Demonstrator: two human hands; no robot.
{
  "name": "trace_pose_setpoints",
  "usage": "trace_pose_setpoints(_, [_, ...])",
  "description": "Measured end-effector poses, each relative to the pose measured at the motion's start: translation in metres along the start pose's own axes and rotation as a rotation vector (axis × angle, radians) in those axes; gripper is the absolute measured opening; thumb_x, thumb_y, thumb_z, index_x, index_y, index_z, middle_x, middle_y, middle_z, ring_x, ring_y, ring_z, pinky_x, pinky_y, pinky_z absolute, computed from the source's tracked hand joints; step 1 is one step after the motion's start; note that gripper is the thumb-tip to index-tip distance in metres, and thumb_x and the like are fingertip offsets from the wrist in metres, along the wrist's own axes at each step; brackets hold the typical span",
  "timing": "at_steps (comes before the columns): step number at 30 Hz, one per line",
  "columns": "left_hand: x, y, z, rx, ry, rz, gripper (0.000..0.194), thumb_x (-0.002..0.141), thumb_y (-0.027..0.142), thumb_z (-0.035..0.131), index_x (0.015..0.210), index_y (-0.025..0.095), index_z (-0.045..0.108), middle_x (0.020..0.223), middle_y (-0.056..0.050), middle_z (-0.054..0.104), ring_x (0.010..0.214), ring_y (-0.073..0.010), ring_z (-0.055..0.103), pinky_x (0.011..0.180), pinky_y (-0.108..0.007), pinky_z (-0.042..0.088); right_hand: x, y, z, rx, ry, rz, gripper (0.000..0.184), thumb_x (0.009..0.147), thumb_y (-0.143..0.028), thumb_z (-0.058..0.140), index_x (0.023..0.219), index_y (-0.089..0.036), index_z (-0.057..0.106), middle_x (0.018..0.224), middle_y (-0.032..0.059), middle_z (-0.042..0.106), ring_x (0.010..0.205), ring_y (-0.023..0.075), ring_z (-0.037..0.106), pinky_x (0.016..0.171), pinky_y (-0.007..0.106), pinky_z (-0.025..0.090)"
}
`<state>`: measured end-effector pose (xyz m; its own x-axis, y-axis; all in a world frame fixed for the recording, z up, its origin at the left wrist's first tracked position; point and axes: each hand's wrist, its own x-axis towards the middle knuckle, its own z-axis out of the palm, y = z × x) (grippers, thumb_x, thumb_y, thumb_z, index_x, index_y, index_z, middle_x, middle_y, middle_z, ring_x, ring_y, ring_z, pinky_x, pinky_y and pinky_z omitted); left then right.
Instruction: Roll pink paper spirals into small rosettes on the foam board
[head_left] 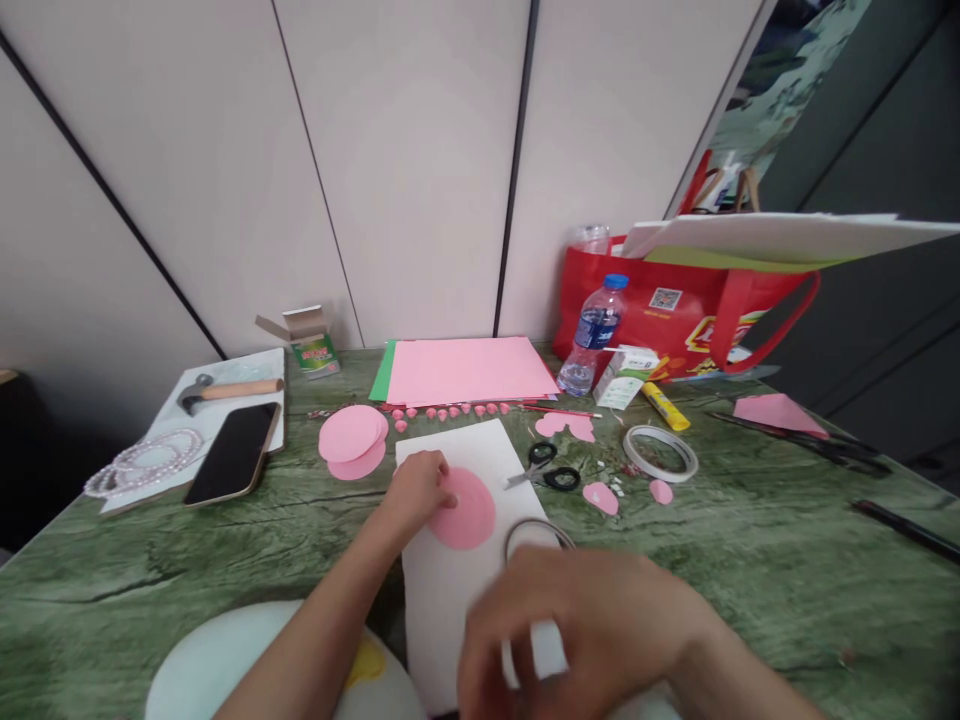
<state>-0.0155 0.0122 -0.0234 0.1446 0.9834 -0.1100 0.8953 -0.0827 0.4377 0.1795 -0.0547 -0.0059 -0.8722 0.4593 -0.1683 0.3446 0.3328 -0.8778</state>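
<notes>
My left hand [421,488] rests at the left edge of a round pink paper disc [471,510], its fingers curled in a pinch; whatever is between the fingertips is hidden. The disc lies on a white board [442,600]. Low in front, my right hand [581,625] is raised with bent fingers, smeared by motion, so its grip is unclear. Just beyond it shows part of a ring [534,525], perhaps a tape roll. Black-handled scissors [551,470] lie with their blades over the board's right edge. A stack of pink discs [354,440] sits left of the board.
Pink sheets [472,370] lie at the back behind a row of small pink pieces [442,413]. To the right are a water bottle [595,335], a glue stick [666,407], a tape roll [660,455] and a red bag [675,310]. A phone [234,452] and hammer [232,391] lie left.
</notes>
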Motion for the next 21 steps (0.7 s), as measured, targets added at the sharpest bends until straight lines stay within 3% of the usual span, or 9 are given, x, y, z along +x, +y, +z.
trace_pose_setpoints(2, [0.000,0.001,0.001,0.015,0.012,-0.016,0.032,0.054,0.018,0.072,0.083,0.015,0.060,0.085,-0.005,0.059,0.082,-0.0192,0.055,0.066,-0.026,0.037,0.001,-0.021,-0.015,-0.275,0.289,0.158,0.021,0.068,-0.022,0.066,0.087,-0.031,0.066,0.084,0.0008,0.066,0.078,0.0188,0.061,0.069,0.028,0.046])
trace_pose_setpoints(3, [0.000,0.001,0.001,0.020,0.015,-0.024,0.032,0.054,0.018,0.072,0.084,0.015,0.060,0.086,-0.005,0.059,0.082,-0.0193,0.055,0.066,-0.026,0.037,0.003,-0.025,-0.020,-0.404,0.364,0.231,0.021,0.066,-0.017,0.067,0.083,-0.028,0.067,0.081,0.0033,0.066,0.078,0.0213,0.060,0.069,0.030,0.045])
trace_pose_setpoints(6, [0.000,0.002,0.002,0.028,0.012,-0.049,0.029,0.055,0.019,0.071,0.082,0.015,0.060,0.083,-0.004,0.060,0.082,-0.0191,0.056,0.065,-0.025,0.037,0.010,-0.019,-0.027,-0.617,0.334,0.257,0.026,0.057,-0.017,0.073,0.082,-0.024,0.067,0.085,0.0066,0.063,0.080,0.0239,0.059,0.066,0.031,0.043])
trace_pose_setpoints(9, [-0.001,0.004,0.001,0.035,0.004,-0.076,0.025,0.057,0.018,0.070,0.080,0.015,0.060,0.080,-0.004,0.061,0.080,-0.0190,0.057,0.063,-0.025,0.037,0.015,-0.004,-0.026,-0.700,0.250,0.266,0.042,0.050,-0.029,0.078,0.089,-0.023,0.064,0.090,0.0080,0.059,0.083,0.0261,0.057,0.063,0.031,0.042])
trace_pose_setpoints(11, [-0.002,0.005,0.000,0.040,-0.001,-0.086,0.023,0.058,0.017,0.069,0.079,0.015,0.060,0.080,-0.004,0.062,0.079,-0.0189,0.057,0.062,-0.025,0.037,0.015,0.000,-0.025,-0.715,0.244,0.284,0.043,0.047,-0.026,0.080,0.088,-0.024,0.064,0.090,0.0071,0.059,0.082,0.0252,0.056,0.062,0.030,0.042])
trace_pose_setpoints(16, [-0.002,0.007,-0.002,0.052,0.001,-0.088,0.020,0.056,0.017,0.070,0.074,0.015,0.061,0.082,-0.005,0.062,0.080,-0.0196,0.057,0.063,-0.025,0.037,0.003,-0.018,-0.026,-0.697,0.365,0.279,0.026,0.061,-0.012,0.069,0.083,-0.025,0.063,0.089,0.0054,0.060,0.081,0.0236,0.057,0.065,0.031,0.042])
trace_pose_setpoints(19, [-0.001,0.006,-0.003,0.051,0.003,-0.077,0.020,0.056,0.017,0.070,0.073,0.015,0.061,0.083,-0.005,0.062,0.080,-0.0195,0.057,0.064,-0.025,0.038,-0.017,-0.034,-0.009,-0.643,0.411,0.214,0.023,0.066,-0.019,0.067,0.087,-0.027,0.062,0.092,0.0038,0.062,0.084,0.0230,0.058,0.071,0.030,0.044])
trace_pose_setpoints(21, [-0.001,0.004,-0.003,0.044,0.000,-0.068,0.018,0.056,0.017,0.070,0.071,0.015,0.061,0.081,-0.005,0.062,0.078,-0.0190,0.058,0.064,-0.025,0.039,-0.034,-0.036,0.012,-0.623,0.406,0.132,0.033,0.063,-0.024,0.068,0.094,-0.031,0.060,0.094,0.0005,0.064,0.084,0.0209,0.059,0.069,0.027,0.045])
